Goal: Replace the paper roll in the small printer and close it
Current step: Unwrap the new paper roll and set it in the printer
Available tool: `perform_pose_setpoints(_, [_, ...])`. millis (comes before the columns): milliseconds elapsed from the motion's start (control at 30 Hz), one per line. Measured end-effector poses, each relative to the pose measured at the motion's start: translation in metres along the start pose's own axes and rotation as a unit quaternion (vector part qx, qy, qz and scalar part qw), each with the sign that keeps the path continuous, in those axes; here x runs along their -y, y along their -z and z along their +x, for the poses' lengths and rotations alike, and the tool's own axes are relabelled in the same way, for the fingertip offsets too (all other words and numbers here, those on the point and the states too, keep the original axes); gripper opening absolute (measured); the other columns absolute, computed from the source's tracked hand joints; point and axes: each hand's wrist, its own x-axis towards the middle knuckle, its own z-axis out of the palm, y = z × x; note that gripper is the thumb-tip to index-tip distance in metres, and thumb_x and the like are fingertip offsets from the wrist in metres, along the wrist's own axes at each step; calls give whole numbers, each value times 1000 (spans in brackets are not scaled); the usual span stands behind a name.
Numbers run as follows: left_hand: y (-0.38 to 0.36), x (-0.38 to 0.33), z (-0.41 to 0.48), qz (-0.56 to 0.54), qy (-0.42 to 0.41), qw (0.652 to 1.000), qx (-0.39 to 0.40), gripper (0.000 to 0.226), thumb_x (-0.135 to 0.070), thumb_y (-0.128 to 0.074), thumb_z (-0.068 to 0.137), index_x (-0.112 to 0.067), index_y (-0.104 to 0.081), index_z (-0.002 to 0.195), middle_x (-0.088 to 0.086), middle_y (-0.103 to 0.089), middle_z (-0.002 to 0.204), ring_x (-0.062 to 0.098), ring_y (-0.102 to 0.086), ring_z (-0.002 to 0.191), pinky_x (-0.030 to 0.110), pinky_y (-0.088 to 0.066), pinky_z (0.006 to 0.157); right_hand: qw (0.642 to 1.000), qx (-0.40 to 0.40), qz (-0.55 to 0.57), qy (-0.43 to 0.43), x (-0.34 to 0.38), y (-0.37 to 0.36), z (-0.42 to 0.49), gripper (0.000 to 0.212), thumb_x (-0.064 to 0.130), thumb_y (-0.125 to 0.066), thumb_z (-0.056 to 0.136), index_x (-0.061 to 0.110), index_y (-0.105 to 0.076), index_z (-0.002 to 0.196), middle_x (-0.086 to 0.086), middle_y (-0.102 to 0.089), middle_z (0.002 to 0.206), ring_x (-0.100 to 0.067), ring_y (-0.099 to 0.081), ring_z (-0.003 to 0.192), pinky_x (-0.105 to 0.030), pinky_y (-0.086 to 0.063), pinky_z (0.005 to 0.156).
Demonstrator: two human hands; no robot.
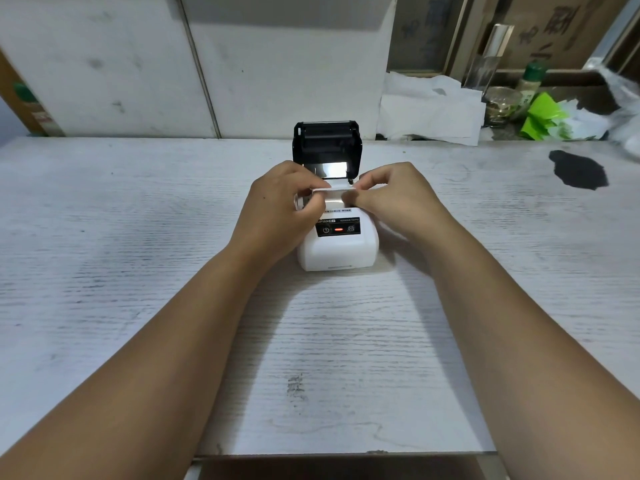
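Hands, left (277, 209) and right (391, 199), pinch the paper strip (334, 195) across the white label printer (337, 251) mid-table; feeding seems underway, next lowering its raised black lid (327, 147).

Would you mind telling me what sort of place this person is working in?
Probably a storeroom or back-room workbench, not an office. A worn, stained table holds the small printer, and behind it sit cardboard boxes, crumpled paper and a green-capped bottle.

White printer (337, 251), black lid (327, 147), whitewashed woodgrain table (138, 237).
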Motion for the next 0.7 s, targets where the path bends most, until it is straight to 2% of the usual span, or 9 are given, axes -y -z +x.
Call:
perform_pose_setpoints(67, [0,0,0,-4,2,1000,0,22,-12,-55,80,-17,-74,90,-10,-59,88,6,-54,81,6,-36,70,999,14,41,-14,1,0,-2,6,21,-73,77,17,-70,75,7,-68,84,-10,-62,71,-20,-46,63])
perform_pose_setpoints(200, [-2,0,0,-21,15,1000,0,29,-20,-50,76,-19,-73,92,-8,-60,90,6,-56,80,18,-44,76,998,27,51,-23,-1,-2,0,9,20,-73,77,21,-66,72,6,-65,77,-10,-59,65,-20,-45,58])
perform_pose_setpoints(267, [-3,1,0,-33,22,999,-1,29,-22,-50,74,-19,-72,92,-9,-58,89,0,-54,77,15,-44,77,998,14,58,-27,-1,-5,1,3,18,-70,80,16,-69,78,12,-62,78,-9,-60,70,-18,-46,58])
perform_pose_setpoints(367, [-2,3,1,-38,21,999,3,25,-20,-52,76,-20,-71,92,-17,-54,83,-6,-53,77,10,-41,76,996,-7,77,-32,-2,-11,3,14,23,-71,80,10,-73,85,18,-57,76,-3,-58,76,-17,-44,63])
perform_pose_setpoints(500, [-3,4,1,-37,27,999,7,22,-16,-54,80,-20,-70,93,-19,-54,82,-8,-52,76,4,-37,73,997,-17,72,-30,-3,-16,6,24,30,-66,83,9,-70,73,3,-64,77,-17,-61,80,-27,-45,72])
perform_pose_setpoints(600, [-3,2,1,-42,43,998,8,20,-15,-54,84,-20,-71,94,-12,-60,86,0,-54,80,13,-40,75,998,-17,60,-27,-3,-18,6,38,38,-62,86,4,-66,72,-3,-65,75,-21,-61,77,-30,-45,72])
perform_pose_setpoints(700, [-3,1,2,-22,49,998,17,21,-17,-54,87,-22,-71,97,-12,-60,89,9,-49,86,21,-37,77,999,-33,20,-17,-1,-20,5,33,43,-59,86,20,-59,62,8,-64,76,-23,-59,97,-33,-48,83])
